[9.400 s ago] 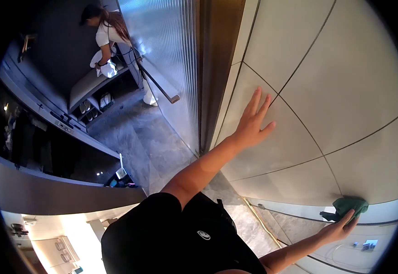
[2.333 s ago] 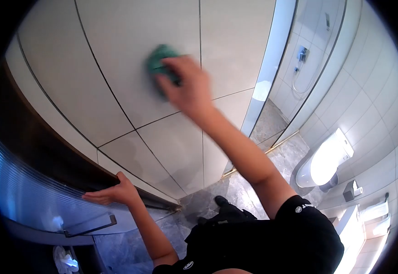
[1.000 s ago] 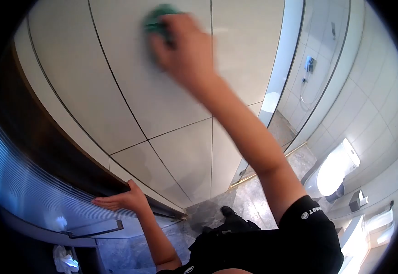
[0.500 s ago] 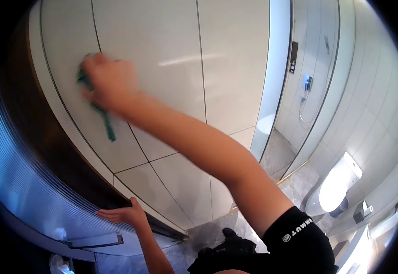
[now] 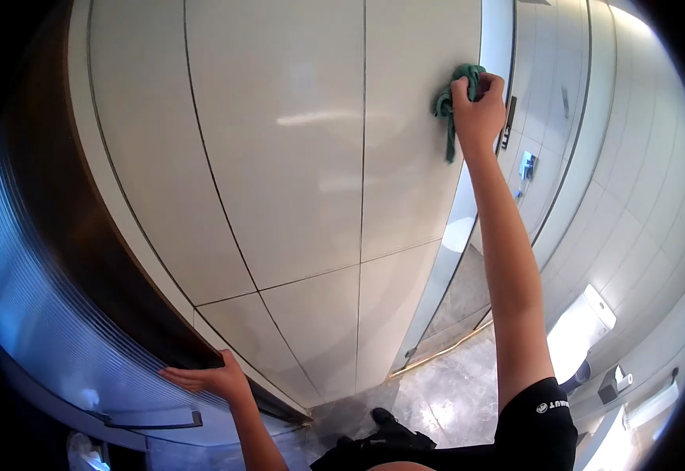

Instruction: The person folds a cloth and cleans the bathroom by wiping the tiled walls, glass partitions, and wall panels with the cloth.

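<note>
My right hand [image 5: 480, 110] is closed on a green cloth [image 5: 463, 93], which lies against the pale tiled wall [image 5: 303, 173] near its right edge, beside the glass panel. A strip of the cloth hangs down below the fingers. At lower left, my left hand [image 5: 215, 378] has its fingers stretched out and the thumb up, holding nothing. It is at the dark door frame [image 5: 138, 290], next to the ribbed glass door [image 5: 60, 314].
A dark door handle [image 5: 158, 424] is at lower left. Behind the glass on the right, a shower fixture [image 5: 527, 166] is on the wall. A white toilet [image 5: 582, 326] and a paper holder [image 5: 614, 385] stand at lower right. A black shoe [image 5: 383, 416] is on the grey floor [image 5: 452, 392].
My right hand has swept the green cloth from the left part of the wall across to its right edge. My left hand has stayed at the door frame. The view has tilted up slightly.
</note>
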`<state>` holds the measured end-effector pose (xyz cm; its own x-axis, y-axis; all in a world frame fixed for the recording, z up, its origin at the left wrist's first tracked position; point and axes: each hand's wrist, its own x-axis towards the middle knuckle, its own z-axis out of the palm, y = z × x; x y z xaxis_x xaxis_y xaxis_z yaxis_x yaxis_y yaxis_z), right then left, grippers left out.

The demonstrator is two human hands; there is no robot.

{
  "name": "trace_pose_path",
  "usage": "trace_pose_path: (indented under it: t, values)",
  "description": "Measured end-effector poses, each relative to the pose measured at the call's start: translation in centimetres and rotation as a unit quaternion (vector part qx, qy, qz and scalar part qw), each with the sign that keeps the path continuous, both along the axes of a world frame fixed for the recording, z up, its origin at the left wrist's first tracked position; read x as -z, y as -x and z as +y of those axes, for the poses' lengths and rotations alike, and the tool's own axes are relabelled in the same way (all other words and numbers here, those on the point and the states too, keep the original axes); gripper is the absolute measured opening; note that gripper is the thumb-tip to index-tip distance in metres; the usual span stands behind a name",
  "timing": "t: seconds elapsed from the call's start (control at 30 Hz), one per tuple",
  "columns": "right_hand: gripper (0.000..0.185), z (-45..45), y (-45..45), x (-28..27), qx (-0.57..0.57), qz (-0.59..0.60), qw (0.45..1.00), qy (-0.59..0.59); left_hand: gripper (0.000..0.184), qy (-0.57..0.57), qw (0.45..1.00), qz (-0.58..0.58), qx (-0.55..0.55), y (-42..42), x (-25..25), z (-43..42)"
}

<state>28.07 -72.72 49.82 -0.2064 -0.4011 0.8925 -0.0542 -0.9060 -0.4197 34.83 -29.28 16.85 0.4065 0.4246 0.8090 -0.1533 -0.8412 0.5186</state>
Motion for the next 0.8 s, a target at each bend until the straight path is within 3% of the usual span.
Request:
trace_pose_path:
  t: [0.23, 0.4, 0.53, 0.63, 0.67, 0.73, 0.8]
  values:
    - [0.034, 10.0, -4.6, -3.7, -0.082, 0.048, 0.976, 0.194, 0.101, -0.023, 0.991, -0.096, 0.091, 1.0, -1.9, 1.3]
    - [0.035, 23.5, -10.1, -6.6, -0.163, 0.118, 0.937, 0.285, 0.090, -0.076, 0.970, -0.221, 0.075, 0.9, -10.0, 4.7]
    - [0.020, 31.8, -13.7, -6.9, -0.212, 0.140, 0.898, 0.359, 0.082, -0.114, 0.957, -0.253, 0.082, 0.7, -15.2, 6.5]
    - [0.017, 34.1, -14.9, -7.3, -0.243, 0.126, 0.883, 0.381, 0.068, -0.146, 0.948, -0.258, 0.118, 0.9, -19.3, 6.7]
    - [0.017, 34.6, -15.3, -7.2, -0.252, 0.121, 0.882, 0.379, 0.068, -0.147, 0.949, -0.258, 0.102, 0.8, -20.5, 6.8]
    - [0.020, 34.3, -15.7, -7.5, -0.275, 0.147, 0.866, 0.392, 0.064, -0.141, 0.939, -0.263, 0.170, 0.6, -22.9, 6.7]
    - [0.020, 34.0, -15.8, -7.7, -0.257, 0.171, 0.851, 0.424, 0.061, -0.173, 0.929, -0.290, 0.149, 0.5, -26.0, 5.6]
